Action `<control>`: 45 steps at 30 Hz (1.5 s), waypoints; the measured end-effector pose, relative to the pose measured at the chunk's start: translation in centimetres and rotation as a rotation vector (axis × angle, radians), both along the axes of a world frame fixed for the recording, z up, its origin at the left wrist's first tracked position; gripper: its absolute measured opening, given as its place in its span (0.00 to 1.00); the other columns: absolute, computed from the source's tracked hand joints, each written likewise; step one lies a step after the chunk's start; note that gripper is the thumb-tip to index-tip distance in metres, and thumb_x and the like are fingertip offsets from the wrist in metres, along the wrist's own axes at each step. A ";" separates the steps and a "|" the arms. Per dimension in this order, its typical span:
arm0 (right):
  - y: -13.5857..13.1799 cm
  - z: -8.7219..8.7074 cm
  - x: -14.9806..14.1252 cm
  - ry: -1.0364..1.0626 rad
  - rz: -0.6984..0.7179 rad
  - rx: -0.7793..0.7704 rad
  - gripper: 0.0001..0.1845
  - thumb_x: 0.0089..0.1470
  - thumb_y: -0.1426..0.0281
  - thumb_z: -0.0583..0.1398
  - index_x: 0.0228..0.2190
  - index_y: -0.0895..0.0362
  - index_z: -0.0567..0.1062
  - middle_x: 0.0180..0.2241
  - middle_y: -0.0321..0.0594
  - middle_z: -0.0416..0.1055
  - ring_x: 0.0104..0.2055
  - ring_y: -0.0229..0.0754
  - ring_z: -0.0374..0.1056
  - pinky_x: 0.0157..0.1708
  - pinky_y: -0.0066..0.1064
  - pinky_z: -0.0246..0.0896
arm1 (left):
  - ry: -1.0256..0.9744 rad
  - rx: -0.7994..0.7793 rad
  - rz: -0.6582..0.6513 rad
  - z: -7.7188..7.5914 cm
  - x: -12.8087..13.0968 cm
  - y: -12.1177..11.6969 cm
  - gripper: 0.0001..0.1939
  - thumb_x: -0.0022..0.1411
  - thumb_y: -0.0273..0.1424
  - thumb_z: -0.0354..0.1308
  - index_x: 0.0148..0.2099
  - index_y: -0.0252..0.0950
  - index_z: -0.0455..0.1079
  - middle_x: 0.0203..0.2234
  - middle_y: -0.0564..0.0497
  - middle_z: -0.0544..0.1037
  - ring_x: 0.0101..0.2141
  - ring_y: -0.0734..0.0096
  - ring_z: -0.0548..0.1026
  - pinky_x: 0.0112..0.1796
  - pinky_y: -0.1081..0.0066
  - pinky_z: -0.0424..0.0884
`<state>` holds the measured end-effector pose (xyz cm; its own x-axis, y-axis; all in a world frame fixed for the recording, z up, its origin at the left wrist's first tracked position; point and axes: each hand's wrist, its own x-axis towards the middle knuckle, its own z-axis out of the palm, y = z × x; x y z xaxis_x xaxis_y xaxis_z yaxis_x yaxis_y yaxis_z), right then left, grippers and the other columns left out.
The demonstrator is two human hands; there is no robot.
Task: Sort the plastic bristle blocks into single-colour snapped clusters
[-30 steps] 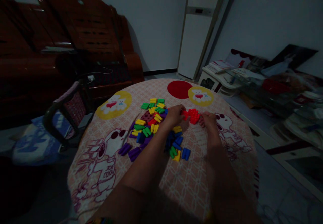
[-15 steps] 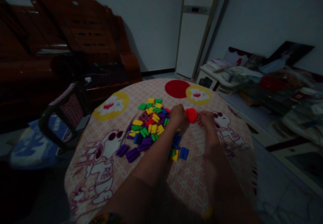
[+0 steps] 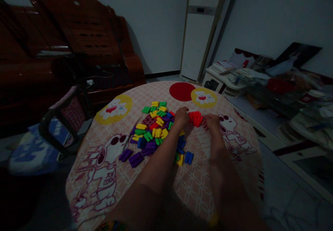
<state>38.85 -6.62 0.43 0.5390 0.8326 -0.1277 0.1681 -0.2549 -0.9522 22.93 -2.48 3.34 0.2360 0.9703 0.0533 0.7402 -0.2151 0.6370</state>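
Observation:
Between my hands is a bright red cluster of toy building blocks point(image 3: 196, 119), bumpy on top, just above or on the patterned tablecloth. My left hand point(image 3: 181, 117) is closed at its left end, with the fingertips partly hidden behind the hand. My right hand point(image 3: 212, 122) pinches at the right end, its fingers curled together. A loose pile of small ridged blocks in yellow point(image 3: 156, 132), green point(image 3: 148, 136), purple point(image 3: 136, 159) and blue point(image 3: 189, 157) spreads left of and beneath my left forearm.
The round table has a pink cloth point(image 3: 197, 189) with cartoon dogs. A chair point(image 3: 70, 116) stands at its left, a wooden sofa point(image 3: 91, 40) behind. At right is a low cabinet point(image 3: 260, 120) heaped with papers and bags. A tall white air conditioner point(image 3: 197, 43) fills the corner.
The red cluster appears slightly longer on its left side and sits a little further left. Both hands stay at its two ends. The loose pile looks unchanged.

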 end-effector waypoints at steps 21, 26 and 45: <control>-0.2 0.0 -0.1 -0.015 0.005 -0.006 0.13 0.52 0.71 0.59 0.18 0.55 0.70 0.12 0.33 0.66 0.11 0.34 0.59 0.10 0.24 0.50 | -0.028 0.026 0.007 -1.0 -0.6 0.7 0.14 0.64 0.23 0.51 0.46 0.37 0.75 0.42 0.45 0.82 0.42 0.66 0.78 0.42 0.70 0.69; 0.1 -0.1 0.0 -0.005 -0.006 -0.004 0.12 0.52 0.71 0.59 0.19 0.56 0.70 0.11 0.31 0.65 0.12 0.34 0.59 0.11 0.24 0.50 | -0.057 0.055 -0.043 -1.0 0.1 0.4 0.14 0.64 0.23 0.52 0.47 0.36 0.75 0.44 0.45 0.82 0.44 0.65 0.77 0.46 0.69 0.70; 0.0 -0.3 0.2 -0.104 0.064 -0.020 0.13 0.52 0.72 0.56 0.17 0.56 0.71 0.11 0.31 0.65 0.11 0.32 0.58 0.10 0.21 0.50 | 0.085 -0.029 -0.142 -0.4 -0.4 0.3 0.25 0.65 0.22 0.53 0.64 0.31 0.67 0.54 0.39 0.78 0.54 0.62 0.76 0.54 0.69 0.69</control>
<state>39.06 -6.66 0.08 0.4964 0.8633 -0.0909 0.2819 -0.2593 -0.9238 22.52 -2.15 2.95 0.3737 0.9276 -0.0004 0.7552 -0.3040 0.5807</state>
